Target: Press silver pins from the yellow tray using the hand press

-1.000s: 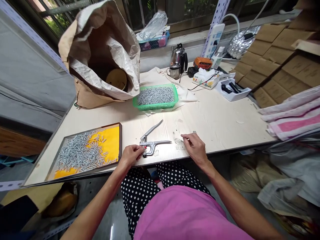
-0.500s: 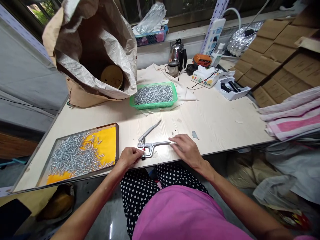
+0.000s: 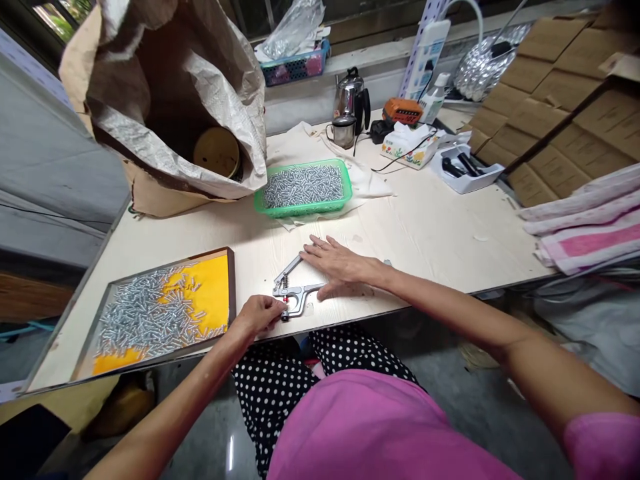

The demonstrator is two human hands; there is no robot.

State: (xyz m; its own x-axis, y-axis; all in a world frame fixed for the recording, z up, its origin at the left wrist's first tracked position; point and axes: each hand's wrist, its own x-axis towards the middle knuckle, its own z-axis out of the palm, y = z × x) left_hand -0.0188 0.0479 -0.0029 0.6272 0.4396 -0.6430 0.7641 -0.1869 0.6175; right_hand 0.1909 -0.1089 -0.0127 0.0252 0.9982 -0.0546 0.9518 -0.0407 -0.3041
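Silver hand pliers with a spring and a red part at the jaw lie near the table's front edge, their two handles spread apart. At the jaw end, my left hand is closed in a pinch; whatever lies between its fingertips is hidden. My right hand is open over the handle ends, fingers stretched out by the upper handle and thumb by the lower one. To the left, a shallow tray with a yellow lining holds a heap of small silvery metal pieces.
A green basket full of similar small pieces stands behind the pliers. A large paper sack lies open at the back left. Farther back are a metal kettle, a cup, a tissue box and a white tray. Cardboard rises at right.
My right hand has moved left and away from me, from the lower handle's tip to over both handles, with its fingers now spread. My left hand stays at the jaw.
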